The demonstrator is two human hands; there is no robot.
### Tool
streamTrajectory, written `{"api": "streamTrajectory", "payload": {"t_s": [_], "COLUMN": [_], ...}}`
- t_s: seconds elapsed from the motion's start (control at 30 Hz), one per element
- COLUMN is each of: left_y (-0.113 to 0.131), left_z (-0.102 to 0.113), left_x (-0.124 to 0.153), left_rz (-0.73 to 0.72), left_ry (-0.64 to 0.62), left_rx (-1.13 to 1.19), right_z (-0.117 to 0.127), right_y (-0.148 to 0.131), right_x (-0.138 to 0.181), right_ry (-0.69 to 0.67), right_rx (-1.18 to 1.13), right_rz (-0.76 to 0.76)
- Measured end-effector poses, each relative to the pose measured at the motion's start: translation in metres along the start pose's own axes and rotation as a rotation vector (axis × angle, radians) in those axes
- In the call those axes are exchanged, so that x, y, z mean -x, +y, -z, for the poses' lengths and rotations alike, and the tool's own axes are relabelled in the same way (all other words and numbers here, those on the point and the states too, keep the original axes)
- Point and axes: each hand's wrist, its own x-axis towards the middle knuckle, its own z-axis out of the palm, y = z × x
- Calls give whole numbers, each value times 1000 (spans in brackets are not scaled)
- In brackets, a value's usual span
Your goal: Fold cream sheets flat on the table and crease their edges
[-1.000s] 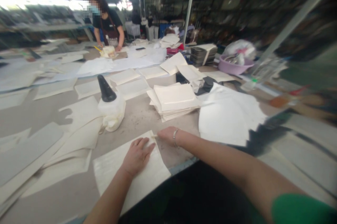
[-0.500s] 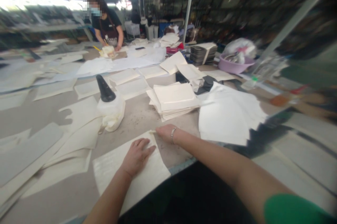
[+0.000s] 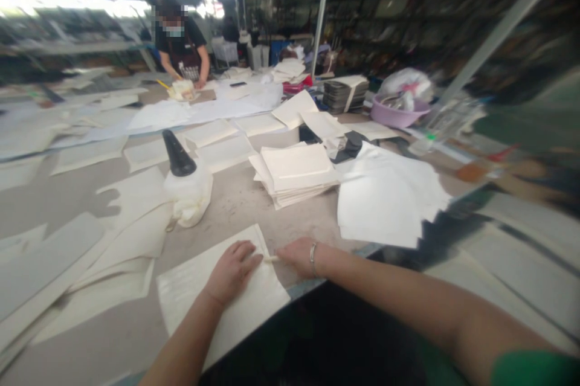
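Note:
A cream sheet (image 3: 247,319) lies at the table's near edge, with a narrow strip along its right side looking folded or layered. My left hand (image 3: 233,274) rests on it, fingers stretched across the surface near that strip. My right hand (image 3: 296,256), with a bracelet at the wrist, is closed just off the sheet's right edge. From its fingertips a small pale stick-like piece (image 3: 270,258) reaches onto the strip; whether it is a tool or part of the sheet is hard to tell.
Beyond the sheet stands a stack of cream pieces (image 3: 296,168), with fanned white sheets (image 3: 385,199) to its right. A white container with a black top (image 3: 179,159) is left of it. More sheets (image 3: 122,253) lie left. A co-worker (image 3: 183,51) works at the far side.
My right hand has moved toward me along the sheet's right edge, from near its top corner. My left hand stays on the sheet. The view has shifted slightly.

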Motion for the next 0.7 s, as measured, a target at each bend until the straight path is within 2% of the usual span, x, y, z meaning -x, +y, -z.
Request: {"api": "streamTrajectory", "payload": {"t_s": [0.2, 0.3, 0.4, 0.47, 0.57, 0.63, 0.67, 0.7], "left_y": [3, 19, 37, 45, 49, 48, 47, 46], "left_z": [-7, -11, -10, -8, -3, -1, 0, 1], "left_x": [3, 10, 18, 21, 21, 20, 20, 19], "left_rz": [40, 78, 116, 134, 150, 165, 182, 220], "left_ry": [-21, -31, -56, -79, -95, -86, -77, -58], "left_rx": [-39, -80, -111, -115, -93, -48, 0, 86], "right_z": [13, 15, 15, 16, 17, 15, 13, 11], "right_y": [9, 11, 13, 17, 26, 29, 27, 23], "right_x": [-9, -13, -9, -2, 13, 21, 25, 28], "right_ry": [56, 124, 207, 334, 698, 923, 966, 937], "right_rx": [-66, -130, -221, -483, -1007, -1164, -1192, -1200], "right_rz": [-87, -146, -143, -138, -250, -365, -396, -402]}}
